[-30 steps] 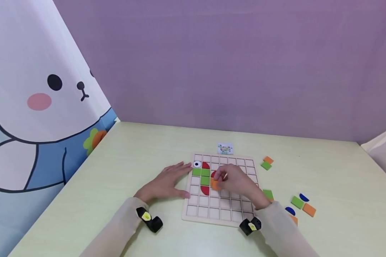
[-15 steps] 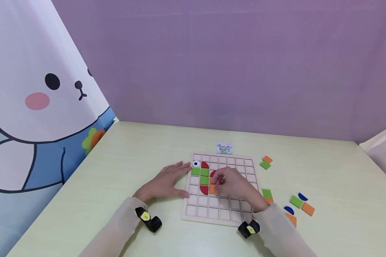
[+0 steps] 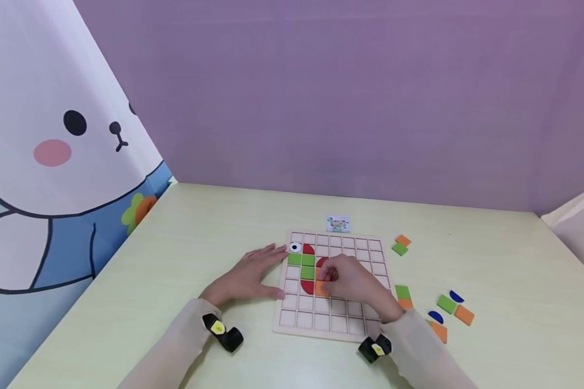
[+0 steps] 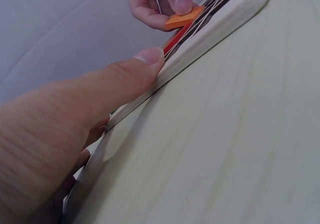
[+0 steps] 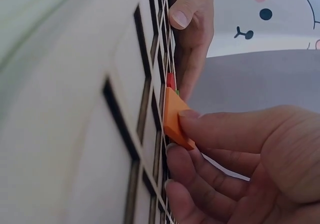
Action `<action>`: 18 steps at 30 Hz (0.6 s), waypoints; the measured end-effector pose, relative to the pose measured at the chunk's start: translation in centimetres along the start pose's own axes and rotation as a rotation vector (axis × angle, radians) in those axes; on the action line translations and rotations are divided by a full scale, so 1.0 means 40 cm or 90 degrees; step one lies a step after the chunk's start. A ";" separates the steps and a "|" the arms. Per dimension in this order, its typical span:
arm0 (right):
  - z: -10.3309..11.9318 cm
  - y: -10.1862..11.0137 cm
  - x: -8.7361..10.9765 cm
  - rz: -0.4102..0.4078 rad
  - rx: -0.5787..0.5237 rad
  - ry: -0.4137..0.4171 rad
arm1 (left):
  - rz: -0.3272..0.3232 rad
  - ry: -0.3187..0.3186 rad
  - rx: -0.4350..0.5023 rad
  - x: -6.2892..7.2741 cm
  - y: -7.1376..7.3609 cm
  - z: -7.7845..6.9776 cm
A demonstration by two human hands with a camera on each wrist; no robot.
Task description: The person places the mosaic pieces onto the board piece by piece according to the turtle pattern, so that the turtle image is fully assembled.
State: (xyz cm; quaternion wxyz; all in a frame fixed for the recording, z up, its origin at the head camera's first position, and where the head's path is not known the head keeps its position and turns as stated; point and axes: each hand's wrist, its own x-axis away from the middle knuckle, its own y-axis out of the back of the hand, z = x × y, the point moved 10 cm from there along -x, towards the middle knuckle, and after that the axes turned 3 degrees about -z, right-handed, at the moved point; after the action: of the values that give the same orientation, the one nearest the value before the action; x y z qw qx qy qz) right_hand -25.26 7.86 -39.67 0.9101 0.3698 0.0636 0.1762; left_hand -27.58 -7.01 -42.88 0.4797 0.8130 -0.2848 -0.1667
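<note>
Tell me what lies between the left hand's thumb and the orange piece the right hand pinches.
In the head view, a bare board cell and then a red rounded piece lie between the left hand and the orange piece.

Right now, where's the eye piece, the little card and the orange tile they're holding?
Eye piece (image 3: 295, 247), head view: its black centre.
Little card (image 3: 338, 223), head view: middle of its printed face.
Orange tile (image 5: 175, 123), right wrist view: its broad face.

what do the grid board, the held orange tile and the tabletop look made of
Grid board: probably wood, from its pale, matte rim. Orange tile: painted wood or plastic, can't tell which; even colour, smooth faces. Tabletop: wood or wood-look laminate, faint grain streaks, soft sheen.
</note>
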 end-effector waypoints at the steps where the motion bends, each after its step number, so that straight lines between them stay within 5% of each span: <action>1: 0.002 0.000 0.000 -0.001 0.003 0.004 | -0.001 -0.001 0.001 0.001 0.001 0.000; 18: 0.007 0.008 0.005 -0.045 0.026 -0.007 | -0.005 -0.004 0.005 0.001 0.002 -0.002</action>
State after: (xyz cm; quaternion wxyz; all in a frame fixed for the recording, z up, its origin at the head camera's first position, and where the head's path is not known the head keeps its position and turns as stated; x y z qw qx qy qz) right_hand -25.09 7.97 -39.27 0.9083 0.3868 0.0751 0.1407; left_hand -27.53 -7.02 -42.78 0.4748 0.8156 -0.2835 -0.1699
